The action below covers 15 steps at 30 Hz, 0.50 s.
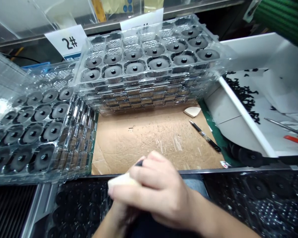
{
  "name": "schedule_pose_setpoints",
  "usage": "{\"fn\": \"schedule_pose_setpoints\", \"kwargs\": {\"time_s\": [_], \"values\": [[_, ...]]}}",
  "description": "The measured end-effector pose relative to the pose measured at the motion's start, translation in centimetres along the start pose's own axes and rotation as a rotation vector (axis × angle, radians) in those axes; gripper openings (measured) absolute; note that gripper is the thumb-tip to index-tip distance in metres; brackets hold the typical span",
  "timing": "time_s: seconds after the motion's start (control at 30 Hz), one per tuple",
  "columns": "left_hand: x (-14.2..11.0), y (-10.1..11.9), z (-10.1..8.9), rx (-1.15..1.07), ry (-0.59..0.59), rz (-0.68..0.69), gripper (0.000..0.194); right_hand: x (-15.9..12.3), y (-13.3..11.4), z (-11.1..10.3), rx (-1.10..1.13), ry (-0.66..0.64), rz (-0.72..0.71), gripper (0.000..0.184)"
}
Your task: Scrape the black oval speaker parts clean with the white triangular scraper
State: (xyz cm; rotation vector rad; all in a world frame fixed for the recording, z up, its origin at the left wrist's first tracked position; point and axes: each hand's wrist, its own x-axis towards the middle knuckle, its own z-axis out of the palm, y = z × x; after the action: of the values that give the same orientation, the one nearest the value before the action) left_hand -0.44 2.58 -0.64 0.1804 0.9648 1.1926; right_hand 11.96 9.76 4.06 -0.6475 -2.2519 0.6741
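My right hand [159, 188] is closed around a pale wedge-shaped piece [120, 181], with a small dark object [139, 162] showing at its fingertips. My left hand [121, 211] lies below it, mostly hidden, so its grip does not show. Both hands are above the front edge of a cardboard sheet [149, 142]. On that sheet lie a similar pale wedge [192, 111] and a black pen [205, 135]. Stacked clear plastic trays [149, 56] stand behind the cardboard, and another stack [27, 132] stands to the left. Both hold dark round parts with central knobs.
A white bin [243, 96] at right holds small black pieces, a metal rod and a red-handled tool [296, 139]. Trays of black round parts [263, 195] lie along the front. A "2#" card [69, 43] stands behind the stacks.
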Motion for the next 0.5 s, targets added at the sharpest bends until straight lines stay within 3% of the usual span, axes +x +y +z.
{"fn": "schedule_pose_setpoints", "kwargs": {"time_s": [0.07,0.17,0.23,0.4,0.5], "values": [[0.3,0.2,-0.1,-0.001,0.017,0.014,0.048,-0.4,1.2,0.2,0.067,0.025,0.120,0.026],[0.6,0.6,-0.8,-0.074,0.043,0.007,0.068,-2.2,3.5,0.7,0.099,0.023,0.468,0.024],[0.7,0.8,-1.3,-0.120,0.037,-0.009,0.070,-4.2,4.7,1.8,0.133,0.023,0.594,0.024],[0.7,0.9,-1.5,-0.133,-0.001,-0.004,0.067,-8.4,6.3,4.9,0.145,0.002,0.663,0.022],[0.8,1.0,-1.2,-0.147,-0.038,-0.014,0.063,-7.8,5.9,4.1,0.120,0.056,0.705,0.024]]}}
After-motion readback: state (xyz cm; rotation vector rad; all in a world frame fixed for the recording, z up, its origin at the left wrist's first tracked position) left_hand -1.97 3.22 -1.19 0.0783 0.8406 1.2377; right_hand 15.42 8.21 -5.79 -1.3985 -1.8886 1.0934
